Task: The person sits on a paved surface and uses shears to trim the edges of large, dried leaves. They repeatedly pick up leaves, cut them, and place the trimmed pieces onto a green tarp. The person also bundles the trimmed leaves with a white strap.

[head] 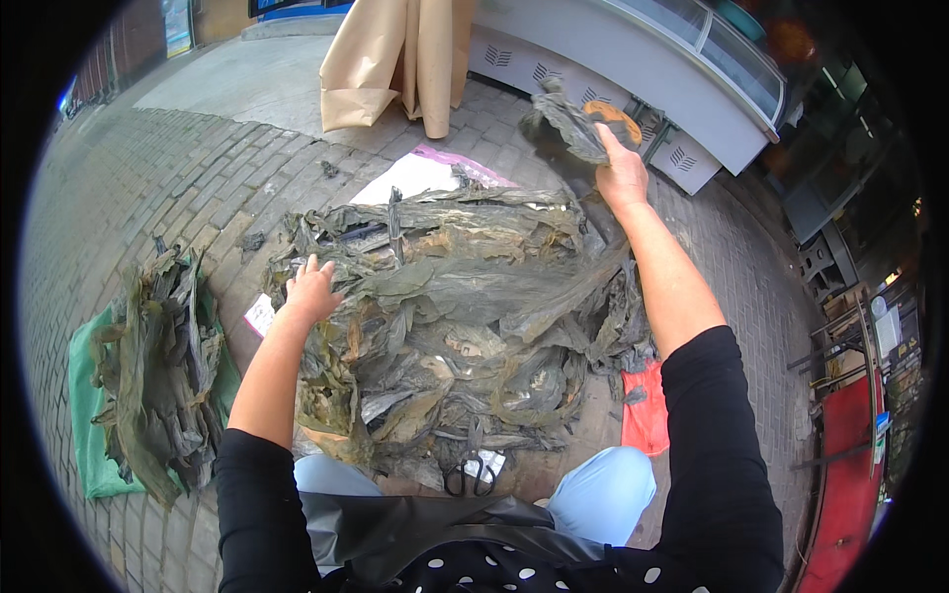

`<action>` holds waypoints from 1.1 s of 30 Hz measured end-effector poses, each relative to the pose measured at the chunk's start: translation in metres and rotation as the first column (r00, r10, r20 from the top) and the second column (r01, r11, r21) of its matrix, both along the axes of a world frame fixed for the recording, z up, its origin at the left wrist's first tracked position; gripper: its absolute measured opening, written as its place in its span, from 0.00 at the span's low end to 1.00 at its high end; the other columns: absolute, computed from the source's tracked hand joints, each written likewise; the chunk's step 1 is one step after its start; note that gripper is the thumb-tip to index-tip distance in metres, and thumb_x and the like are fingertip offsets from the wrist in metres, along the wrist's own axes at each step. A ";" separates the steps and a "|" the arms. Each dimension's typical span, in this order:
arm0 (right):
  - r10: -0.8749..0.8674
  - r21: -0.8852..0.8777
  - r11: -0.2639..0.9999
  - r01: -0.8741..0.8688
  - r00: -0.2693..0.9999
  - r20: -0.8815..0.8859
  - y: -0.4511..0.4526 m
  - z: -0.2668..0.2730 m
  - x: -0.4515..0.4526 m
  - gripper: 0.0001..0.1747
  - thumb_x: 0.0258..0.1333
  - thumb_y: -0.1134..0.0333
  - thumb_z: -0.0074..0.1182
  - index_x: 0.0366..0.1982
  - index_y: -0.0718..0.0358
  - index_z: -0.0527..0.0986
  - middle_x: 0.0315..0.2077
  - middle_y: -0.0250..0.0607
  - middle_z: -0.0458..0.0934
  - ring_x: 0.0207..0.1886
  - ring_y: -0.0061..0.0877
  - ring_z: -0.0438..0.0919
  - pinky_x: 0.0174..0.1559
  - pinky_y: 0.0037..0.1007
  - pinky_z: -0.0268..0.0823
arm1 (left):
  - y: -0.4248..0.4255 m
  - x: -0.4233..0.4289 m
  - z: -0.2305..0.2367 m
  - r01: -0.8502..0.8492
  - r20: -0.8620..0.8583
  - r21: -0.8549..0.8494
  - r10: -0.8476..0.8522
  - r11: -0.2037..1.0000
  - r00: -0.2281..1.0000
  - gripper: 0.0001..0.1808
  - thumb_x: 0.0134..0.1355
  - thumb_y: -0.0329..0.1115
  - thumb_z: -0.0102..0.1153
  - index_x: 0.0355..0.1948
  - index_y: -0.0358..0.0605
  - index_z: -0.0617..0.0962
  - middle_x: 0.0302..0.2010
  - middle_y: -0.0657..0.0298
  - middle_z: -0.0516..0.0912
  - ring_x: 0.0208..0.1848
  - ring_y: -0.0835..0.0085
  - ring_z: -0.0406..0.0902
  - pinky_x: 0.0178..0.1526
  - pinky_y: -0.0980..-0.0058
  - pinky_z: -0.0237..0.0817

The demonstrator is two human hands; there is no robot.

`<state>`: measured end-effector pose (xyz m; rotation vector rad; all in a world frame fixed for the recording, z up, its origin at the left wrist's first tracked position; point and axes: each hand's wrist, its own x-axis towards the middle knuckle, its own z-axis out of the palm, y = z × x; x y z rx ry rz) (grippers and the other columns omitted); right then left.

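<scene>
A broad heap of dried kelp sheets lies on the ground before me. My left hand is at the heap's left side, fingers apart, holding nothing that shows. Beyond the heap's upper right, my right hand is raised and grips the end of a long kelp sheet, blurred in places. Black-handled scissors rest at the heap's near edge, by my knees. A second kelp pile lies to the left on a green woven sack.
Large brown paper sheets stand at the top. A white display freezer is at the upper right, near an orange object. A red bag lies right of the heap. A red-topped table is at far right.
</scene>
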<state>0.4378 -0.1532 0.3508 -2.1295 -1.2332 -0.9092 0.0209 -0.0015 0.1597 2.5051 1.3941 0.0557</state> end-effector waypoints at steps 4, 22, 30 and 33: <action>0.407 0.134 0.911 -0.391 0.904 -0.133 0.060 -0.034 -0.054 0.19 0.53 0.71 0.48 0.46 0.43 0.74 0.32 0.45 0.81 0.38 0.47 0.80 0.39 0.43 0.71 | -0.027 0.042 0.004 0.346 0.823 -0.282 0.041 0.895 0.566 0.60 0.51 0.46 0.70 0.72 0.48 0.41 0.71 0.43 0.49 0.72 0.46 0.50 0.67 0.54 0.52; 0.165 -0.602 0.604 -0.522 0.821 -0.547 -0.047 -0.168 0.001 0.60 0.37 0.45 0.68 0.68 0.60 0.51 0.66 0.49 0.57 0.69 0.38 0.56 0.68 0.37 0.50 | -0.025 -0.019 -0.040 0.759 0.654 -0.390 0.737 0.522 -0.170 0.28 0.65 0.50 0.46 0.61 0.45 0.70 0.62 0.58 0.72 0.62 0.58 0.68 0.66 0.58 0.56; 0.142 -0.697 0.387 -0.604 0.786 -0.602 -0.047 -0.203 -0.052 0.56 0.28 0.41 0.70 0.60 0.63 0.65 0.52 0.50 0.74 0.59 0.39 0.68 0.63 0.40 0.54 | -0.039 -0.066 -0.037 0.646 0.764 -0.290 0.577 0.706 -0.288 0.25 0.66 0.42 0.44 0.61 0.39 0.70 0.62 0.54 0.71 0.62 0.59 0.68 0.65 0.60 0.58; 0.472 -0.502 0.419 -0.756 0.654 -0.591 -0.080 -0.224 -0.082 0.42 0.32 0.45 0.70 0.48 0.65 0.72 0.44 0.49 0.77 0.54 0.41 0.71 0.58 0.39 0.59 | -0.028 -0.063 -0.050 0.020 0.892 0.002 -0.011 1.000 0.452 0.22 0.65 0.35 0.49 0.59 0.42 0.71 0.59 0.56 0.74 0.60 0.63 0.70 0.64 0.66 0.59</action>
